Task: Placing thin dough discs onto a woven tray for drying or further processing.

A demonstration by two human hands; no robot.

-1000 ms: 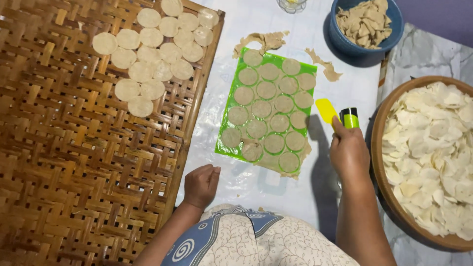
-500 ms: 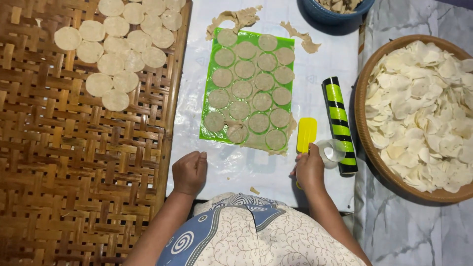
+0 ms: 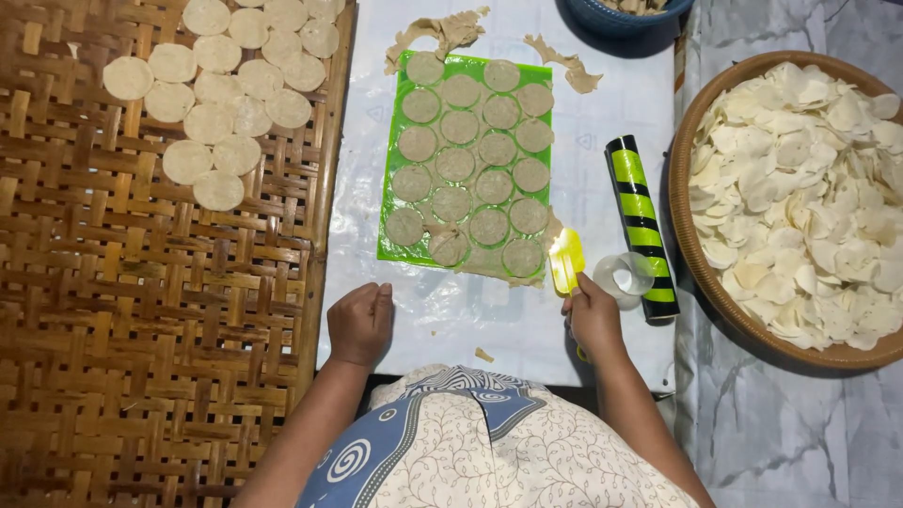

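The right hand (image 3: 594, 318) holds a yellow scraper (image 3: 566, 261), and its blade touches the near right corner of a green mat (image 3: 400, 246). Round dough circles (image 3: 475, 160) cover the mat in rows. The left hand (image 3: 359, 323) rests closed on the white surface (image 3: 489, 325), near the mat. Just beside the right hand are a small clear cup (image 3: 624, 277) and a green and black striped rolling pin (image 3: 641, 226). More dough circles lie on a woven bamboo tray (image 3: 141, 357) to the left. A round basket (image 3: 691, 254) on the right is full of pale chips (image 3: 800, 198).
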